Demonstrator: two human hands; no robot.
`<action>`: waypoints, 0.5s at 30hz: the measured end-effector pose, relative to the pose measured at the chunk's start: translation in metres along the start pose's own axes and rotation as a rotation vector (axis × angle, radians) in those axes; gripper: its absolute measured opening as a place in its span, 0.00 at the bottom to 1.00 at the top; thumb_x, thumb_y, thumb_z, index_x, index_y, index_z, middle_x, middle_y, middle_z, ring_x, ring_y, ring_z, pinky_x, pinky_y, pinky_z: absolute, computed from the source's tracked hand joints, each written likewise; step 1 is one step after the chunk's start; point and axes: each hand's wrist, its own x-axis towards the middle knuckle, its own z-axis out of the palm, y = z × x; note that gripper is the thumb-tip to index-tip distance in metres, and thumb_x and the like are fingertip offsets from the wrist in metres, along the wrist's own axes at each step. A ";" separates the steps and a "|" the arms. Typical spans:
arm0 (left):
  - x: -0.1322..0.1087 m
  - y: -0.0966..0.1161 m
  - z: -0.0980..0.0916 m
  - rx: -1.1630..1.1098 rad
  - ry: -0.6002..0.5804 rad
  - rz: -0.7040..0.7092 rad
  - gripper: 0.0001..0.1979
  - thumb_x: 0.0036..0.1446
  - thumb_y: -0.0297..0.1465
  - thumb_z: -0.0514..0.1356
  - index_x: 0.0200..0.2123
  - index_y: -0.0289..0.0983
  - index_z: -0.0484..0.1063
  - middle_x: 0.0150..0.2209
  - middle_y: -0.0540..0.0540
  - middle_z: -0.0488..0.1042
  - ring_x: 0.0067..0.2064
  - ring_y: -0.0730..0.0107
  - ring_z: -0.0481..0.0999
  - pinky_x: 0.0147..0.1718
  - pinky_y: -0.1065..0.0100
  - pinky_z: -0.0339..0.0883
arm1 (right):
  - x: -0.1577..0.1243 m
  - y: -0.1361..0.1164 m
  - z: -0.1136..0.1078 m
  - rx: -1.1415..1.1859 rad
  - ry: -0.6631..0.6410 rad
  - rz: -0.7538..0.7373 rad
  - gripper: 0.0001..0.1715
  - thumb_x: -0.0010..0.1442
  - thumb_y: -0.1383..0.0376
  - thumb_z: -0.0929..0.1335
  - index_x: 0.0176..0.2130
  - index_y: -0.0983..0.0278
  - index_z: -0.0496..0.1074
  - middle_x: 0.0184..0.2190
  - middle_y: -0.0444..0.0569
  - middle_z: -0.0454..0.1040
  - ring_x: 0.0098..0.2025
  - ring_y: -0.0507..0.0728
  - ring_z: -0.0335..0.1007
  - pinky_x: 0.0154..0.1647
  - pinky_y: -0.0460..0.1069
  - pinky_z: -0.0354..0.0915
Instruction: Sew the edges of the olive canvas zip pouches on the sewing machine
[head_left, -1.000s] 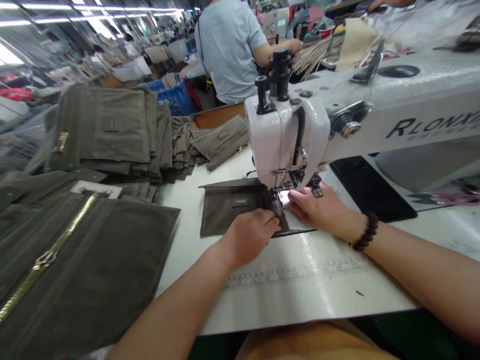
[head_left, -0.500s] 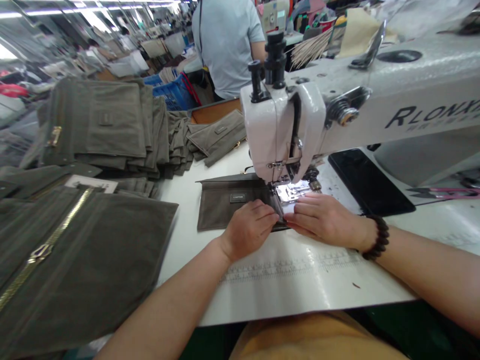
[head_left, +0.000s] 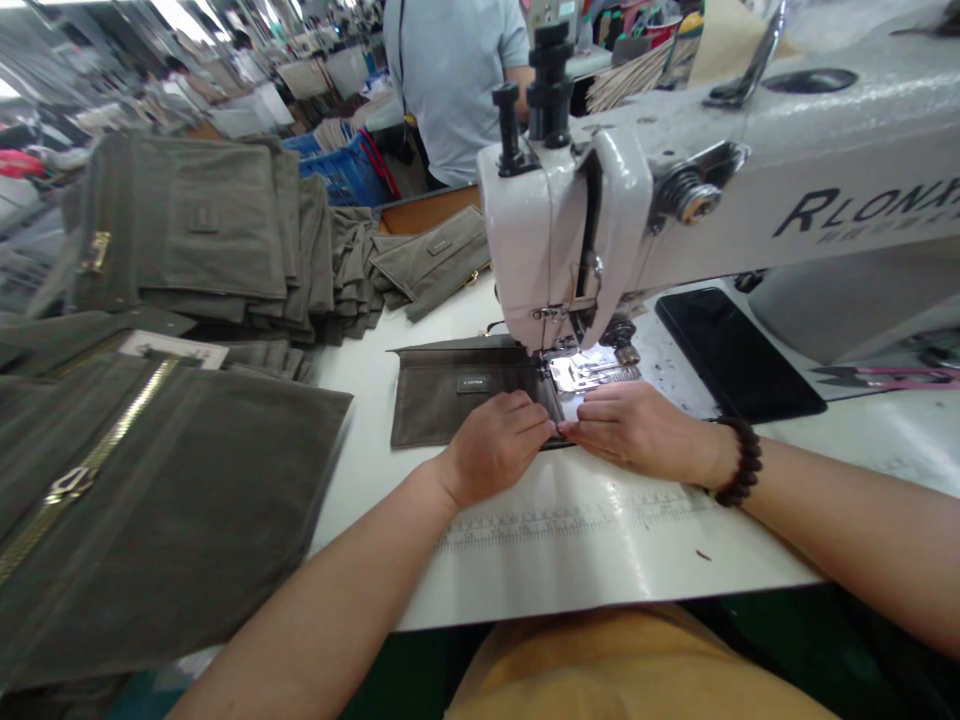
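— What spans the lower middle of the frame?
— A white sewing table (head_left: 615, 570), its surface catching the light, a ruler scale (head_left: 525, 528) crossing it below center.
— And on it?
— A dark olive fabric pouch (head_left: 427, 400) lies flat at center, its right edge at the head of a white sewing machine (head_left: 720, 210) that dominates the upper right. A black phone (head_left: 739, 350) rests right of center; pink-handled snips (head_left: 892, 377) lie near the frame's right edge.
— Farther back?
— A zipped pouch (head_left: 439, 250), above center, beside folded olive pieces (head_left: 225, 230) piled upper left.
— Anything smaller?
— A reddish-brown scrap (head_left: 703, 555), lower right.
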 end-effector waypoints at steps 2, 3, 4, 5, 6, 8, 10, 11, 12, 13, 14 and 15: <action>0.000 0.001 -0.001 0.025 -0.027 -0.002 0.11 0.59 0.25 0.49 0.29 0.32 0.70 0.28 0.45 0.71 0.32 0.68 0.65 0.32 0.67 0.65 | -0.002 0.002 -0.002 0.032 -0.035 0.018 0.17 0.63 0.67 0.57 0.29 0.67 0.70 0.22 0.44 0.66 0.25 0.51 0.56 0.27 0.49 0.49; 0.000 0.001 -0.001 0.037 -0.039 -0.002 0.11 0.59 0.25 0.49 0.29 0.32 0.70 0.28 0.45 0.71 0.32 0.68 0.65 0.32 0.67 0.65 | -0.004 0.004 -0.004 0.058 -0.052 0.020 0.16 0.63 0.67 0.57 0.31 0.66 0.70 0.22 0.44 0.66 0.25 0.51 0.56 0.27 0.49 0.49; 0.000 0.002 -0.001 0.047 -0.046 0.001 0.11 0.59 0.25 0.49 0.29 0.32 0.70 0.28 0.45 0.71 0.33 0.68 0.65 0.32 0.67 0.65 | -0.005 0.006 -0.006 0.085 -0.066 0.020 0.16 0.63 0.66 0.57 0.33 0.66 0.71 0.22 0.44 0.66 0.26 0.51 0.56 0.27 0.48 0.49; 0.000 0.002 -0.002 0.057 -0.049 0.004 0.11 0.59 0.25 0.49 0.30 0.32 0.70 0.29 0.45 0.71 0.33 0.67 0.66 0.33 0.67 0.65 | -0.007 0.009 -0.009 0.109 -0.075 0.017 0.15 0.63 0.66 0.58 0.34 0.66 0.71 0.22 0.44 0.66 0.26 0.51 0.57 0.27 0.48 0.49; 0.000 0.002 -0.002 0.066 -0.049 0.006 0.11 0.58 0.25 0.49 0.30 0.32 0.70 0.29 0.45 0.71 0.33 0.67 0.66 0.33 0.67 0.65 | -0.009 0.011 -0.012 0.126 -0.077 0.012 0.15 0.63 0.66 0.58 0.35 0.67 0.71 0.22 0.45 0.66 0.26 0.50 0.57 0.26 0.48 0.49; 0.000 0.003 -0.002 0.081 -0.049 0.012 0.10 0.58 0.25 0.50 0.30 0.31 0.70 0.29 0.45 0.71 0.33 0.67 0.66 0.33 0.67 0.65 | -0.012 0.015 -0.016 0.135 -0.072 0.013 0.14 0.62 0.66 0.59 0.34 0.67 0.71 0.22 0.45 0.66 0.26 0.50 0.57 0.27 0.48 0.48; 0.000 0.004 -0.002 0.101 -0.050 0.028 0.09 0.58 0.24 0.50 0.31 0.31 0.70 0.29 0.45 0.71 0.33 0.67 0.66 0.32 0.67 0.65 | -0.013 0.017 -0.018 0.127 -0.074 0.009 0.14 0.62 0.66 0.59 0.33 0.67 0.71 0.22 0.45 0.66 0.26 0.50 0.57 0.27 0.48 0.49; 0.000 0.004 -0.002 0.112 -0.050 0.039 0.09 0.58 0.24 0.50 0.31 0.31 0.70 0.29 0.45 0.71 0.33 0.66 0.66 0.32 0.67 0.65 | -0.013 0.017 -0.019 0.121 -0.077 0.001 0.14 0.62 0.66 0.59 0.33 0.67 0.71 0.22 0.45 0.66 0.26 0.50 0.57 0.27 0.48 0.49; 0.000 0.004 -0.002 0.123 -0.048 0.048 0.09 0.58 0.24 0.50 0.32 0.30 0.70 0.29 0.45 0.71 0.33 0.66 0.66 0.31 0.66 0.65 | -0.012 0.017 -0.018 0.116 -0.080 -0.009 0.14 0.62 0.66 0.59 0.34 0.66 0.72 0.22 0.45 0.66 0.26 0.50 0.58 0.27 0.48 0.50; 0.000 0.005 -0.002 0.127 -0.042 0.055 0.09 0.58 0.24 0.50 0.32 0.30 0.70 0.29 0.45 0.71 0.33 0.66 0.66 0.31 0.66 0.65 | -0.012 0.016 -0.018 0.113 -0.083 -0.019 0.14 0.62 0.67 0.59 0.35 0.66 0.72 0.23 0.45 0.66 0.26 0.50 0.58 0.28 0.48 0.50; 0.000 0.005 -0.002 0.120 -0.030 0.051 0.08 0.58 0.24 0.51 0.32 0.30 0.70 0.29 0.45 0.71 0.33 0.66 0.66 0.31 0.66 0.66 | -0.011 0.014 -0.017 0.110 -0.089 -0.028 0.14 0.62 0.67 0.58 0.35 0.66 0.72 0.23 0.45 0.67 0.26 0.50 0.58 0.28 0.48 0.50; -0.001 0.005 -0.001 0.095 -0.012 0.036 0.08 0.57 0.24 0.51 0.32 0.30 0.70 0.29 0.45 0.71 0.33 0.67 0.66 0.31 0.66 0.66 | -0.011 0.013 -0.016 0.111 -0.097 -0.034 0.15 0.62 0.67 0.58 0.35 0.66 0.72 0.23 0.45 0.67 0.26 0.50 0.58 0.28 0.48 0.51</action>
